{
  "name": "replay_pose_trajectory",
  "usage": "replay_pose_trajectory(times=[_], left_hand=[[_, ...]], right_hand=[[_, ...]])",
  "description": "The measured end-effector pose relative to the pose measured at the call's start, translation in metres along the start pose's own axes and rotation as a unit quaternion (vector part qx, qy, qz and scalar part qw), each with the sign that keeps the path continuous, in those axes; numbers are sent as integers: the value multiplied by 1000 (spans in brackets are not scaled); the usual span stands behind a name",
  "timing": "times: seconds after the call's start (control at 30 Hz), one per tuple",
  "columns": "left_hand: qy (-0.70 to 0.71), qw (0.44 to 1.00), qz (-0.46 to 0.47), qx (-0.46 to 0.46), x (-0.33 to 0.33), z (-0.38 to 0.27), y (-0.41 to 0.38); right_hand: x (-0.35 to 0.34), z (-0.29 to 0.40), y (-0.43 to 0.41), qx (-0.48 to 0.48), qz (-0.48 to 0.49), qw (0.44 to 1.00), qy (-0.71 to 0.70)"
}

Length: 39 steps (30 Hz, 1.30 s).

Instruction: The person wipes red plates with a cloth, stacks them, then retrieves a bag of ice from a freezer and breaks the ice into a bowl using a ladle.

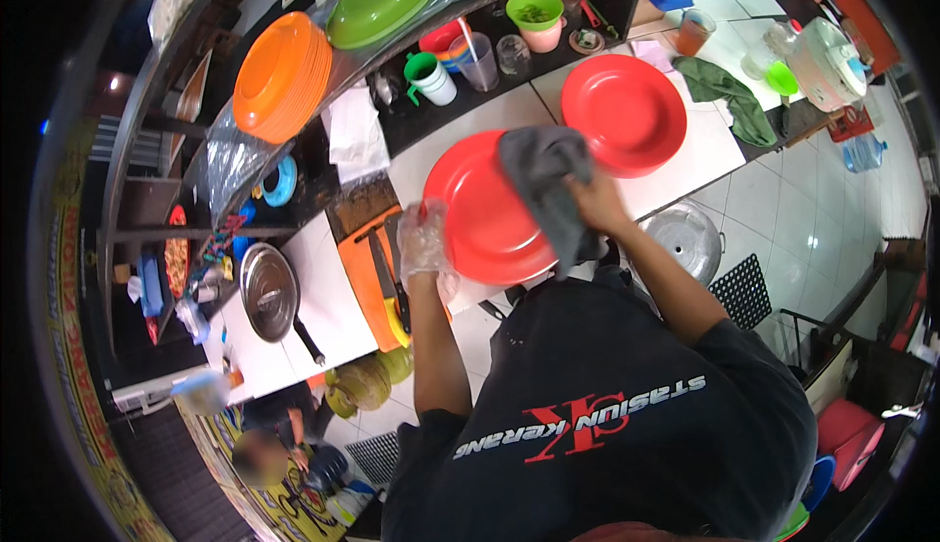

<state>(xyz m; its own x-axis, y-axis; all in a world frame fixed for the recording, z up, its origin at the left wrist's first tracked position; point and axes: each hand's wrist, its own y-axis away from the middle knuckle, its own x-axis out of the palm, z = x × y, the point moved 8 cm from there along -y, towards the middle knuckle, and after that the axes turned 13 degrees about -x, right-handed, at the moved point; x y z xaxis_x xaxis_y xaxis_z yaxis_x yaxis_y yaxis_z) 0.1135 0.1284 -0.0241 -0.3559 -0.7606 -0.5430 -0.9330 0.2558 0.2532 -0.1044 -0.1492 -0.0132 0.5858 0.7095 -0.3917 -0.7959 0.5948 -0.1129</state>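
My left hand (pixel 426 241), in a clear plastic glove, grips the left rim of a large red plate (pixel 485 211). The plate is raised and tilted over the white-tiled counter (pixel 709 149). On its right side, my right hand (pixel 598 200) holds a dark grey cloth (pixel 547 175) that drapes across the rim; this hand looks bare and slightly blurred. Farther right a stack of red plates (pixel 624 112) sits on the counter. Beside my left wrist, knives (pixel 389 270) with black and yellow handles lie on an orange cutting board (pixel 363 266).
Orange plates (pixel 283 76) and green plates (pixel 382 6) are stacked on the shelf above. Cups (pixel 433 79) stand along the counter's back. A lidded pan (pixel 270 292) is at left, a green cloth (pixel 727 98) at right. A large metal pot lid (pixel 683 241) is below the counter; another person (pixel 286 424) is lower left.
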Motion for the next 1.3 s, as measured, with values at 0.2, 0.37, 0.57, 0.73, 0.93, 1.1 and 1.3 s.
replay_pose_trajectory(times=[0.2, 0.37, 0.57, 0.73, 0.93, 1.1, 1.3], left_hand=[[205, 973, 94, -58, 21, -13, 9], [-229, 952, -199, -31, 15, 66, 9], [-52, 974, -8, -220, 32, 107, 24], [336, 905, 96, -243, 48, 149, 34], [546, 790, 209, -182, 44, 99, 68], [550, 783, 243, -158, 30, 50, 92], [540, 790, 256, -134, 16, -2, 105]], right_hand=[[-158, -43, 11, 90, -161, 973, -135], [-194, -91, 21, 147, -270, 939, -153], [-208, -74, 47, 98, -299, 936, 157], [-202, 7, 67, 64, -282, 944, -158], [-218, 74, 66, -57, -148, 909, -385], [-213, 187, 66, -297, 85, 790, -529], [-245, 255, 94, -407, -74, 868, -276]])
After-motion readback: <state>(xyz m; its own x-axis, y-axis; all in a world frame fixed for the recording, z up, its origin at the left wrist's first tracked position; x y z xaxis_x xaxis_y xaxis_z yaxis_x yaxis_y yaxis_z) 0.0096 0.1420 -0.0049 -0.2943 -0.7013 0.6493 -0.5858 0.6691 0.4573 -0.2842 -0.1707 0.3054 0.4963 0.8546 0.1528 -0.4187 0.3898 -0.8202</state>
